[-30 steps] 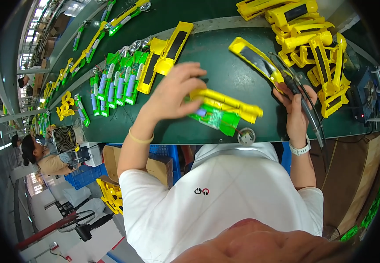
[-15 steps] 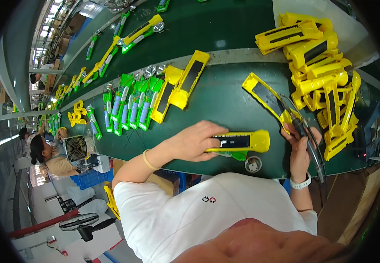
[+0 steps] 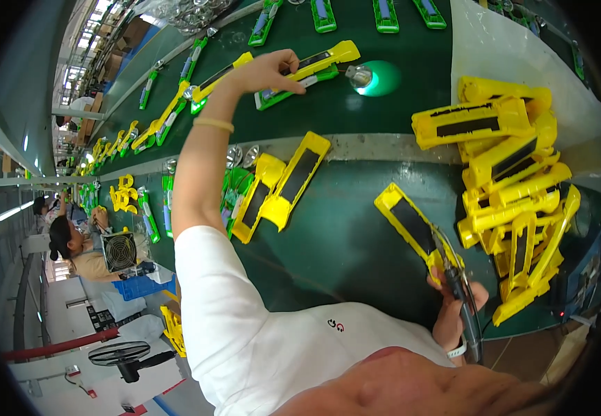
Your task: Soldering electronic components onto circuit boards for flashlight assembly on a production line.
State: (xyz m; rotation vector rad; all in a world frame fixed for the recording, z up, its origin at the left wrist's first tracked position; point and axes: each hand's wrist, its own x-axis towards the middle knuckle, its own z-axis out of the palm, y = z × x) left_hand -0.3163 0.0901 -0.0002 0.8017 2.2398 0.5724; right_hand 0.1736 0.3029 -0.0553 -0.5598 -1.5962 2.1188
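Observation:
My left hand [image 3: 272, 71] reaches far across to the green belt. Its thumb and fingers are around the near end of a yellow lamp housing [image 3: 324, 61], which lies beside a green lamp half [image 3: 314, 80]. A round reflector [image 3: 361, 76] at their far end glows onto the belt. Near my body, my right hand [image 3: 463, 301] is closed around a black soldering iron [image 3: 461, 291] with a cable. Against those fingers rests the lower end of another yellow housing [image 3: 404, 216], its dark inner strip facing up.
Yellow housings [image 3: 512, 173] are heaped at the right. Two more [image 3: 293, 177] lie left of the middle, beside green lamp halves [image 3: 234, 191]. Other lamp parts [image 3: 385, 15] lie along the belt. A person [image 3: 71, 243] sits at the left near a boxy fan [image 3: 120, 251].
My left hand has carried the yellow housing, with its green part and reflector, from the near bench to the far belt. My right hand still holds the iron, lower in view.

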